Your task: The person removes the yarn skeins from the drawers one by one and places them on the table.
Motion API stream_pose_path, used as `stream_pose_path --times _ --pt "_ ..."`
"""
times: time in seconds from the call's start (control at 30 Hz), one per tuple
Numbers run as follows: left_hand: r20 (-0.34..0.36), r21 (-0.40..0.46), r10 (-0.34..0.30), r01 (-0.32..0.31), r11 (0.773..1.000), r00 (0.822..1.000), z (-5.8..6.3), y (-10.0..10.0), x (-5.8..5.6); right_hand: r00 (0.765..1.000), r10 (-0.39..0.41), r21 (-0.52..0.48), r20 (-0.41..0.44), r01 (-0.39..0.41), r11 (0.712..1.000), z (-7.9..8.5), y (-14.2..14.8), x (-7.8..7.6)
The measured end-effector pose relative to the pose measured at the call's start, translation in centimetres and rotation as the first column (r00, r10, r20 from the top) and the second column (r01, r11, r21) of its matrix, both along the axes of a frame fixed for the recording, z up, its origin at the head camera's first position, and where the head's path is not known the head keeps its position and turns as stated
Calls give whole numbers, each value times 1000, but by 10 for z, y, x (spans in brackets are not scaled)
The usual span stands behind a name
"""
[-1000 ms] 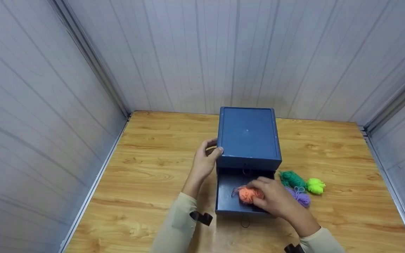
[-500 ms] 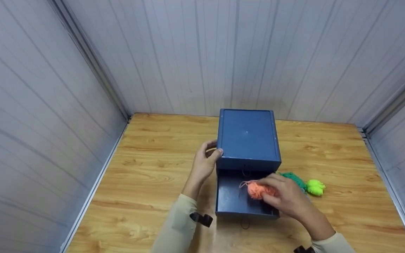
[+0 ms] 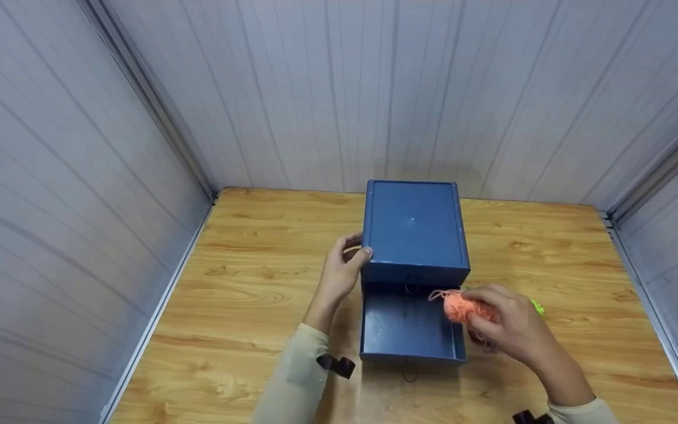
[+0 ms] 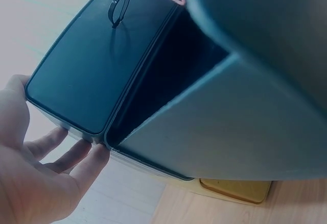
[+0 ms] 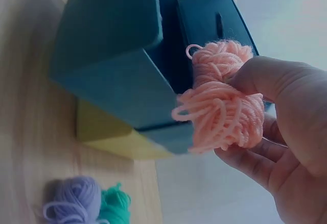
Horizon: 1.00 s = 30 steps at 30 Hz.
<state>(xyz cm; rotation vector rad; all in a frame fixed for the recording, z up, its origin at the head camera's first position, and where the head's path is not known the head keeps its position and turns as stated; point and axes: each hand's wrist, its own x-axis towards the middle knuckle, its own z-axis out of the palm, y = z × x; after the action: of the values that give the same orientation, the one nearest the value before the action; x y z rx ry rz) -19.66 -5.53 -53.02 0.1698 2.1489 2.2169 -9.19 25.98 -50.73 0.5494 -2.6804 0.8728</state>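
Two hands, head view: the left hand [image 3: 342, 270] is at the nine o'clock side of the blue cabinet [image 3: 413, 224], the right hand [image 3: 514, 324] out at four o'clock.
Orange yarn [image 3: 461, 307], head view: pinched between the right thumb and fingers at three o'clock of the lower drawer [image 3: 401, 323]; how high over its side wall, I cannot tell.
Drawer position, head view: it is pulled out toward six o'clock, which gives a hand access from above.
Left-hand contact, head view: thumb on the top edge, spread fingers against the side, uncurled; likely this braces the cabinet against sliding.
Yellow-green yarn [image 3: 538, 307], head view: just off the right hand at one o'clock, mostly hidden by it.
Black loop [image 4: 119, 9], left wrist view: at eleven o'clock on the upper drawer front [image 4: 87, 71], presumably serving as a pull.
Left fingertips [image 4: 99, 155], left wrist view: at eight o'clock, touching the cabinet's side.
Right grip, right wrist view: the thumb presses the bundle's waist from three o'clock, fingers opposite; the narrow middle probably offers the surest hold.
Purple yarn [image 5: 79, 198] and green yarn [image 5: 115, 206], right wrist view: side by side on the wooden surface [image 5: 23, 147] at seven o'clock.
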Motion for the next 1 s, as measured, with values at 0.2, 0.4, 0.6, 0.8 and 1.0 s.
stream_pose_path --times 0.2,0.4,0.6,0.8,1.0 --pt "-3 -1 12 -12 1000 1000 1 0 -1 995 -89 17 33 88 996 3 22 1" --pt "-1 -6 15 -15 1000 1000 0 1 0 984 -153 51 93 149 988 -4 46 5" --pt "-1 0 18 -18 1000 1000 2 0 0 973 -199 81 120 190 978 -19 66 10" --pt "-4 -8 15 -15 1000 1000 2 0 0 967 -227 89 119 217 972 -35 82 15" --pt "-7 -11 4 -4 1000 1000 1 0 1 960 -264 94 90 256 962 -55 99 16"
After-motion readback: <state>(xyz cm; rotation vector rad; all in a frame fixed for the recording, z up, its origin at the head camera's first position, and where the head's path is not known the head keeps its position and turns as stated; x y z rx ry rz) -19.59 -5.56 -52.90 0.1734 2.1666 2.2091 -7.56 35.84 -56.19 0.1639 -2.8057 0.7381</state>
